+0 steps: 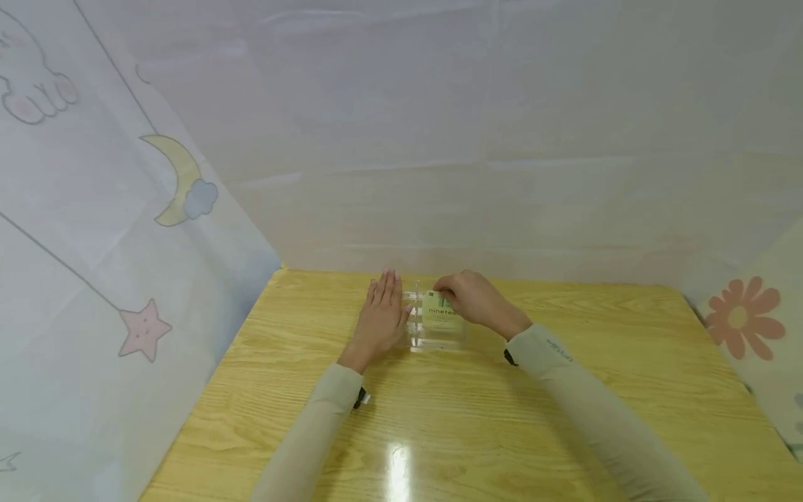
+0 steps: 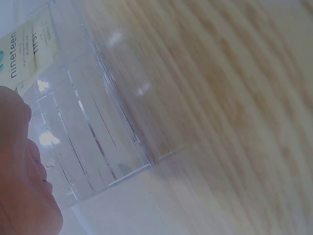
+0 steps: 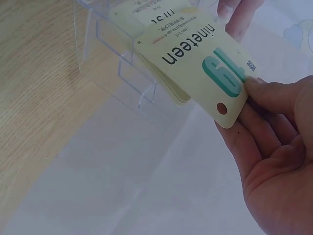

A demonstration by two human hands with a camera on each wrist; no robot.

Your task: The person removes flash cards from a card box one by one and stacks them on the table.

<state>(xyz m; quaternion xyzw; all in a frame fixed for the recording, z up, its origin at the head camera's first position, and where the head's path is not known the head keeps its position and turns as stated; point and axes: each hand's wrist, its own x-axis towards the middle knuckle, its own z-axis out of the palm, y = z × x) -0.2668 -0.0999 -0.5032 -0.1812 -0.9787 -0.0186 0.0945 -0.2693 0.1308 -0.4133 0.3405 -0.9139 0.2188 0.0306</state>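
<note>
A clear acrylic holder [image 1: 433, 344] with stepped compartments stands on the table. My right hand [image 1: 479, 296] pinches a pale yellow flashcard [image 3: 203, 66] by its corner, thumb on the printed face. That card reads "nineteen" with a green 19 and has a punched hole. It leans out of the holder, with more cards [image 3: 168, 88] close behind it. Another yellow card [image 3: 146, 12], partly covered, shows beyond it in the holder. At the holder's left side lies my left hand [image 1: 381, 317], its fingers straight and its thumb against the clear plastic [image 2: 98, 132].
The wood-grain table [image 1: 401, 404] runs back to a pale cloth wall [image 1: 401, 139]. A printed cloth with a moon [image 1: 178, 181] and a star [image 1: 146, 330] hangs at the left. Flower-printed cloth [image 1: 746, 317] borders the right edge.
</note>
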